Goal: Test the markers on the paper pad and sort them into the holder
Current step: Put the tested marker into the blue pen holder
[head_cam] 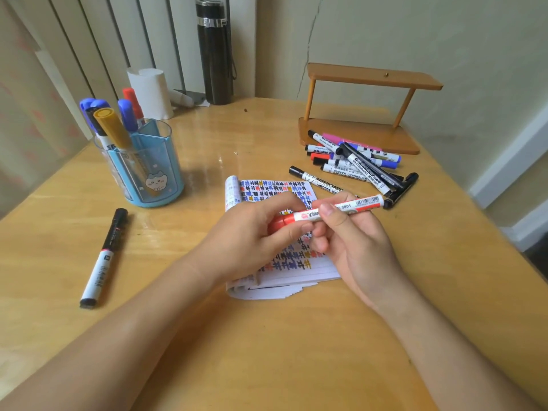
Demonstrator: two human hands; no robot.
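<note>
The red marker (335, 209) reads "SB01", a black-capped marker (320, 183) "WHITEBOARD", and a pile marker (366, 171) "WHITEBOARD MARKER".

One paper pad (299, 269), one holder (166, 164), one flask (214, 54), one wooden shelf (373, 77).

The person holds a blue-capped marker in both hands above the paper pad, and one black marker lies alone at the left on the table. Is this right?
Not quite: the head view shows the held marker has a red cap, not blue. Otherwise right: left hand and right hand hold it above the paper pad, and the black marker lies alone at the left.
</note>
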